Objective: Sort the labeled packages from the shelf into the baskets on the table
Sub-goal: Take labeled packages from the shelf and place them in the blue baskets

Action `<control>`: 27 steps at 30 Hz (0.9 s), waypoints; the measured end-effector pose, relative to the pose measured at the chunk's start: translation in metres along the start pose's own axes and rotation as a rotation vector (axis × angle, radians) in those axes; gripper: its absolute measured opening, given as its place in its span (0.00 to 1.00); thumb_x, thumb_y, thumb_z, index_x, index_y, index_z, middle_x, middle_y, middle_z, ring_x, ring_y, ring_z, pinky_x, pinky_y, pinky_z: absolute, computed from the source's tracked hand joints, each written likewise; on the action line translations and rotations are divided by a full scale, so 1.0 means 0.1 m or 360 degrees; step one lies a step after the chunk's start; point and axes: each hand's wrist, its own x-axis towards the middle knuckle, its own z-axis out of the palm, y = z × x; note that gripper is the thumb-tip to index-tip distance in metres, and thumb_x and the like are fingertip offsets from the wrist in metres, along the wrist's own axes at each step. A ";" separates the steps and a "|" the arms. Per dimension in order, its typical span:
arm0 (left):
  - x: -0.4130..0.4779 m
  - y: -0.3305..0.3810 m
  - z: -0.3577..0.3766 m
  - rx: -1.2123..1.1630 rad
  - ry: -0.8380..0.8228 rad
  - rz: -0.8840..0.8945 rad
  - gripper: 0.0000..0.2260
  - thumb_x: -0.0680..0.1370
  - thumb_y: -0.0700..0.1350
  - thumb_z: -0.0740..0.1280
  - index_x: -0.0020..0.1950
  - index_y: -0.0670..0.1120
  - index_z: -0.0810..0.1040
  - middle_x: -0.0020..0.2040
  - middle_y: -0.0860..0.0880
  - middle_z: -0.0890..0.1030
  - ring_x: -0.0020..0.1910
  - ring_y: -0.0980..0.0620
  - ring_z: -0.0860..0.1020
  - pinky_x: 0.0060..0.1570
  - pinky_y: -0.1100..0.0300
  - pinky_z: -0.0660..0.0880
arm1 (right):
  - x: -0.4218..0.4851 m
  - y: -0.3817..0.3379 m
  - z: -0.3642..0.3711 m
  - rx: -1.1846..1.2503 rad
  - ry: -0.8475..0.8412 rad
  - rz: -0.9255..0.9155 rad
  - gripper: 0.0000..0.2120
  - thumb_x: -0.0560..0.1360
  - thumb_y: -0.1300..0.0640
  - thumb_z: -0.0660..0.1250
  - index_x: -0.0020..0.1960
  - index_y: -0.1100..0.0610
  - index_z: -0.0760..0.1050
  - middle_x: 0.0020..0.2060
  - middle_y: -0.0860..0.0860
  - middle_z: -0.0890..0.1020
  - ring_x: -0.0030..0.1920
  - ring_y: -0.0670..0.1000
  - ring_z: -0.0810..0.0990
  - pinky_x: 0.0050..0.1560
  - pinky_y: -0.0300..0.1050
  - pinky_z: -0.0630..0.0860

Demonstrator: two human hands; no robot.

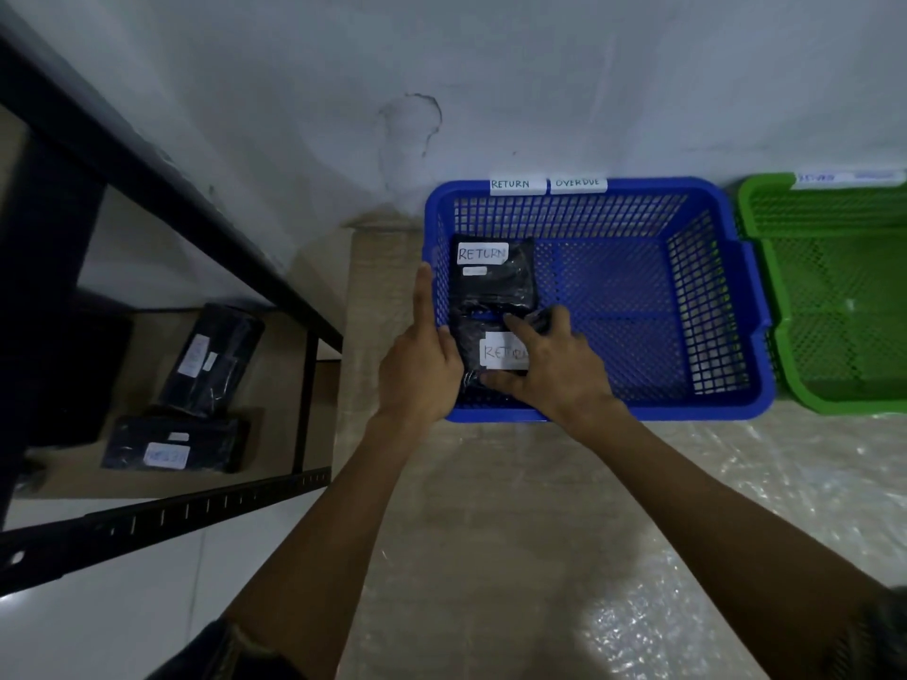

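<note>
Right hand gripping package, blue basket

Blue basket: saturated blue plastic, grid mesh on walls and floor. Green basket: bright green, same mesh. Rim tags on the blue one: white, dark handwritten letters. Far package and near package: glossy black wrap, each with a white label in dark handwriting. Upper shelf package and lower shelf package: black, white labels. Shelf frame: black, slotted rail. Wall: mottled grey-white. Tabletop: beige wood-grain under clear glinting film.
</note>
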 end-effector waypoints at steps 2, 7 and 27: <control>0.01 -0.01 0.00 -0.0016 -0.0006 -0.0001 0.30 0.82 0.44 0.54 0.77 0.58 0.40 0.31 0.45 0.75 0.27 0.49 0.74 0.25 0.60 0.66 | 0.04 -0.04 -0.01 -0.0060 -0.0033 -0.0022 0.38 0.68 0.36 0.69 0.73 0.48 0.62 0.66 0.59 0.61 0.56 0.65 0.74 0.54 0.58 0.76; 0.00 0.00 0.00 -0.0002 0.0000 0.0009 0.30 0.82 0.43 0.54 0.77 0.57 0.40 0.29 0.48 0.73 0.26 0.52 0.72 0.24 0.62 0.62 | 0.08 -0.10 -0.01 -0.0211 -0.0037 0.0017 0.36 0.69 0.38 0.70 0.71 0.49 0.63 0.65 0.60 0.63 0.52 0.64 0.77 0.50 0.55 0.76; -0.68 0.25 -0.96 0.0144 -0.0402 0.0371 0.20 0.78 0.49 0.66 0.69 0.46 0.71 0.52 0.48 0.77 0.53 0.48 0.76 0.54 0.56 0.74 | -1.19 -0.19 -0.65 -0.0087 -0.0001 -0.0248 0.19 0.75 0.45 0.65 0.62 0.52 0.72 0.56 0.54 0.79 0.55 0.57 0.77 0.45 0.46 0.71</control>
